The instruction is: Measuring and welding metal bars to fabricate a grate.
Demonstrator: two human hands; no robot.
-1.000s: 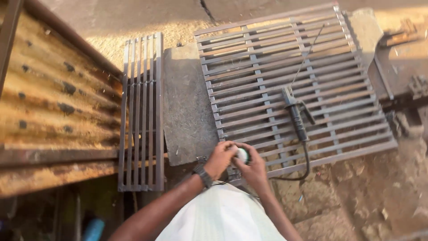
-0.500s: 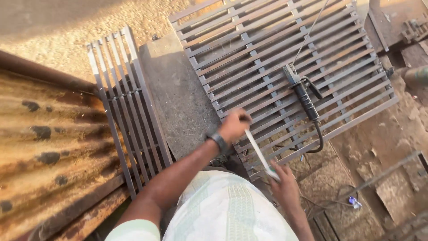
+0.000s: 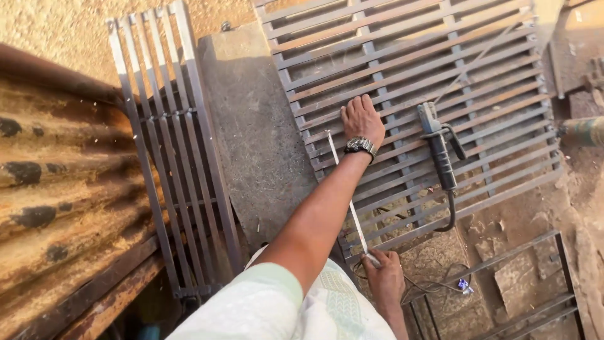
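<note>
Pinched in the fingers of the right hand (image 3: 384, 277) is the near end of a measuring tape (image 3: 350, 200), its case mostly hidden inside the closed fist at the lower edge of the metal grille (image 3: 453, 75). From there the thin pale blade of the tape runs up and slightly left across the bars to the left hand (image 3: 362, 118), which lies flat with fingers together and extended, palm down, pressing on the grille; the far end of the tape lies just beside the heel of this hand, and whether the hand pins the tip cannot be told. On that wrist sits a wristwatch (image 3: 360, 145) with a dark face. Laid flat on the ground, the grille is a large frame of many parallel slats crossed by a few upright bars. Resting on its slats to the right of the left hand is a dark electrode holder (image 3: 438, 151), its cable (image 3: 450, 214) curving down off the lower edge and trailing over the dirt. Left of the grille is a grey stone slab (image 3: 251, 132), and beyond it a narrower panel of long metal bars (image 3: 167, 151) lying on the ground. Rusty corrugated sheet (image 3: 56, 189) fills the left side. Another frame of thin bars (image 3: 535, 283) lies on broken ground at lower right.
</note>
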